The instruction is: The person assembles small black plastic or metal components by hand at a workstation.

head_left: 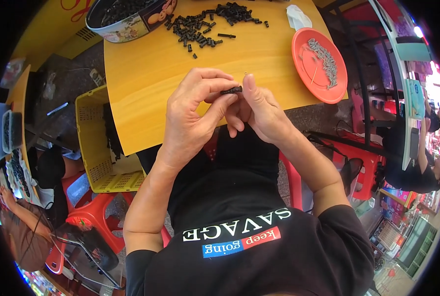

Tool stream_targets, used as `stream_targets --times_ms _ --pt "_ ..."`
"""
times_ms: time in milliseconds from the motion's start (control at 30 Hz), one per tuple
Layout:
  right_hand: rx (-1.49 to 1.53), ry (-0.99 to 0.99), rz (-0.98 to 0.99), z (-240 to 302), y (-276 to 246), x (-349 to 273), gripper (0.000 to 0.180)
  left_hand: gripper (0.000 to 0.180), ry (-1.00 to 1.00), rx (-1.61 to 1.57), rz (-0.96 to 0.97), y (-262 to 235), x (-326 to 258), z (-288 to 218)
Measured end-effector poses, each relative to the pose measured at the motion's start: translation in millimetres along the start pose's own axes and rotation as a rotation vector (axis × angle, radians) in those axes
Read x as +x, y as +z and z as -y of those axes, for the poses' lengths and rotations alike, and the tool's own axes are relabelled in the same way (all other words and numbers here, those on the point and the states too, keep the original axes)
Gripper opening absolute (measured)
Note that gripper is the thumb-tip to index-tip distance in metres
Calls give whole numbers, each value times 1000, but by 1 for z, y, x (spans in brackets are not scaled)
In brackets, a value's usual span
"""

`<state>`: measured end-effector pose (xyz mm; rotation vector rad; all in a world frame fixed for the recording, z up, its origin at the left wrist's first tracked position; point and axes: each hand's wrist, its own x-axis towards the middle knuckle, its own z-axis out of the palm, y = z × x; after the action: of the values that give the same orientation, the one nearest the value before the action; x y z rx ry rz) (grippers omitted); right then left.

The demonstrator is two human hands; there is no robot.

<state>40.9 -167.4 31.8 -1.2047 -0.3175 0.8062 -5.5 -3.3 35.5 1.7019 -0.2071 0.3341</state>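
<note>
Pinching a small black piece (231, 91) between thumb and fingers, the left hand (190, 101) has its grip clamped on it, above the near edge of the yellow counter (141, 98). The right hand (266, 111) is close at the piece's other end; whether its grip holds anything, I can't tell from here. If those fingertips slipped, I reckon the piece could drop into the lap. Beyond, the red plate (306, 66) of small grey parts (331, 64) sits right by the counter's side edge, so a stray elbow might spill it. Farther off, loose black pieces (195, 32) lie scattered near a tin (123, 35); a careless sweep could send them rolling.
</note>
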Motion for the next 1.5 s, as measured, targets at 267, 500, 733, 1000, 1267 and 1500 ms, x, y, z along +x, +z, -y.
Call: stream_targets --times_ms 267,500,733,1000,1267,1500 --pt "-31 -64 68 9 0 -9 66 26 135 71 5 -3 -4 -13" --pt "133 -21 146 7 -4 -16 63 24 144 37 17 0 -12 -25" --pt "140 -54 156 10 1 -25 63 20 209 65 8 2 -9 -40" --pt "137 -66 106 9 5 -34 65 17 129 49 2 8 -16 -47" --pt "291 -27 98 9 11 -38 61 17 260 152 14 9 -13 -41" --pt "466 -92 121 -3 12 -45 48 16 208 48 23 19 -17 -43"
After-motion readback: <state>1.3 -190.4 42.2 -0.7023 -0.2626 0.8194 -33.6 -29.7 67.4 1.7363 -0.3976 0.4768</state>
